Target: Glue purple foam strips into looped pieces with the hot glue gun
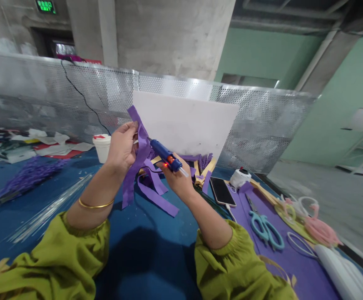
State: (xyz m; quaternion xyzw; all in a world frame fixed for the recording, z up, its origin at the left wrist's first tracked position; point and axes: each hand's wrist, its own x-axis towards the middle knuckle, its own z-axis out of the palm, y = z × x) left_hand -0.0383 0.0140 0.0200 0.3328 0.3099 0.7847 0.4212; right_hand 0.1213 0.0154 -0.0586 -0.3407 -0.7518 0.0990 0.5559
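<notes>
My left hand [123, 146] is closed on a purple paper strip [143, 146], pinching it near its upper end while the rest hangs down toward the table. In my right hand [179, 177] is a blue hot glue gun [164, 153] with a clear glue stick poking out of its back and a small red light glowing. The gun's nozzle points left and touches or nearly touches the strip; I cannot tell which. Below the hands, more purple strips [156, 198] lie loosely on the blue table.
On the left are a purple flower bunch [34, 171], clear thin sticks [50, 208] and a white cup [102, 148]. To the right lie a phone [222, 191], blue-handled scissors [265, 229], purple sheet [262, 266] and pink cord [320, 230]. A white board [184, 123] stands behind.
</notes>
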